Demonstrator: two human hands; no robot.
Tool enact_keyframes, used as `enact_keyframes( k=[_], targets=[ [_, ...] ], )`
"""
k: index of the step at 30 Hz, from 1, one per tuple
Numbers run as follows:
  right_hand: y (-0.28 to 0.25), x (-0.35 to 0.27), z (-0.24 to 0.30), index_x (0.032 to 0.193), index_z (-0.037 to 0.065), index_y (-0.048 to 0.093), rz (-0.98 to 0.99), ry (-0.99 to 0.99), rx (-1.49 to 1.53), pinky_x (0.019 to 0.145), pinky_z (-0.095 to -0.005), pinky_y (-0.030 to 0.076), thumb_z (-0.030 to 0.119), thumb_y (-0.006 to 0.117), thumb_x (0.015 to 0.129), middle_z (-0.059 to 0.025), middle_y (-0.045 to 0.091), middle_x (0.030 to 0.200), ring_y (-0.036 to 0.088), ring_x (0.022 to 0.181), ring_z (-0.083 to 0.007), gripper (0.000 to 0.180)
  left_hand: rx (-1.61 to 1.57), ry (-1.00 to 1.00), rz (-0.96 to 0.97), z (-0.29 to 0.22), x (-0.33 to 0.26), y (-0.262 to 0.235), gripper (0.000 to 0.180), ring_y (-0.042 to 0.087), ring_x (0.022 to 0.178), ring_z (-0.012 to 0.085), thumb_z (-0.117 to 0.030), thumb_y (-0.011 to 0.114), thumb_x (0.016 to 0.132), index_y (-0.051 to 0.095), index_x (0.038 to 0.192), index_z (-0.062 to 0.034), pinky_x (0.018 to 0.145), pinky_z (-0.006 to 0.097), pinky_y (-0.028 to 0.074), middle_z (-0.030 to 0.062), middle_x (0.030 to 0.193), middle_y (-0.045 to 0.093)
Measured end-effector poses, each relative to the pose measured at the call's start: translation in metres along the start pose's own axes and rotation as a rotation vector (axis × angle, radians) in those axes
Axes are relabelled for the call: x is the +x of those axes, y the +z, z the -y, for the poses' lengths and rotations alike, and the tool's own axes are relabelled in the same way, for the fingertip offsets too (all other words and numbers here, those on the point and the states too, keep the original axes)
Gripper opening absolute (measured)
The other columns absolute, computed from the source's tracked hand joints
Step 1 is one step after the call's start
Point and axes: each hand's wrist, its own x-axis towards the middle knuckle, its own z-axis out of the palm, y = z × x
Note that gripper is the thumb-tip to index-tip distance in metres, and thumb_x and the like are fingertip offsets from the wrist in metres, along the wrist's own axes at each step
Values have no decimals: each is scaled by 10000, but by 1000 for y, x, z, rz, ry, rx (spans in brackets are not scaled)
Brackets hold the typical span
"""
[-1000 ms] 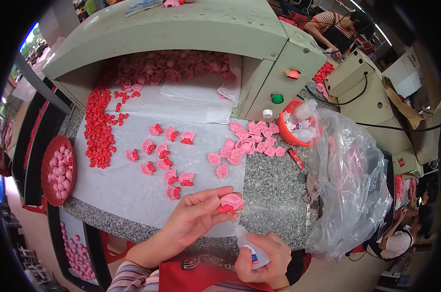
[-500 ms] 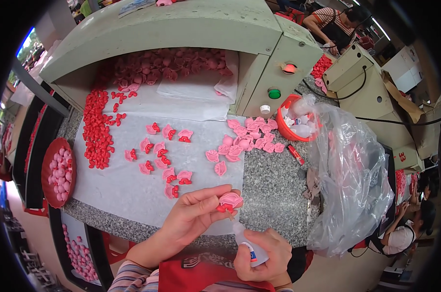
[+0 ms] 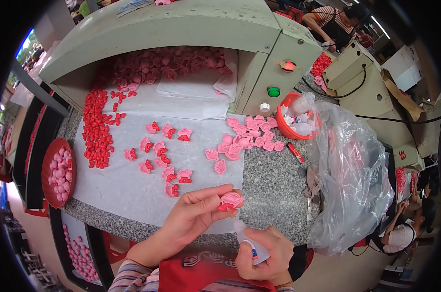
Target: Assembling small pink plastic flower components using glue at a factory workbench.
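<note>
In the head view, my left hand (image 3: 194,214) pinches a pink piece with a red bow-shaped part (image 3: 231,198) between thumb and fingers, above the near edge of the white sheet (image 3: 118,197). My right hand (image 3: 269,255) is wrapped around a small white squeeze bottle (image 3: 245,237), its thin tip up at the red part; whether they touch, I cannot tell. Ahead of my left hand, joined pink-and-red pieces (image 3: 184,173) lie scattered on the sheet, with loose red parts (image 3: 98,131) heaped farther left. Plain pink pieces (image 3: 243,142) spread from the sheet onto my speckled table (image 3: 274,194). Right of them sit a red tub (image 3: 284,127) of white bottles, a red tube (image 3: 295,153) and a clear plastic bag (image 3: 352,185).
</note>
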Motion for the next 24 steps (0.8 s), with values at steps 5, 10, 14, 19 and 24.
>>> enact_keyframes(
  k=[5,10,14,19,24],
  targets=[
    [-1,1,0,923,-10,545,11,-3,-3,375,-222,360,-3,633,608,-63,609,688,477,411,-138,327,-2,-1,-3,0,0,0,357,519,1078,292,-125,511,866,475,1183,34,918,394,440,216,1192,490],
    [-3,1,1,919,-9,545,20,1,1,378,-222,365,-1,634,612,-62,611,691,482,414,-139,320,6,-6,-8,1,0,1,359,520,1077,295,-128,513,865,476,1182,36,917,397,439,218,1191,490],
    [-3,2,1,920,-7,546,28,2,-6,383,-221,370,3,637,614,-60,608,685,491,419,-141,319,6,-6,-15,1,0,2,360,520,1076,297,-131,513,865,476,1181,38,917,399,439,218,1190,491],
    [-2,2,1,920,-7,548,14,0,-5,384,-222,371,4,636,613,-56,603,676,490,419,-140,320,-11,-25,10,1,0,3,362,542,1038,216,-135,502,880,464,1195,38,920,368,432,139,1147,544],
    [-1,3,2,887,-9,545,14,16,9,384,-250,374,3,583,624,-91,606,690,453,406,-158,265,-27,-44,-9,2,0,4,363,544,1027,214,-141,499,883,463,1192,45,925,370,429,139,1135,548]
  ],
)
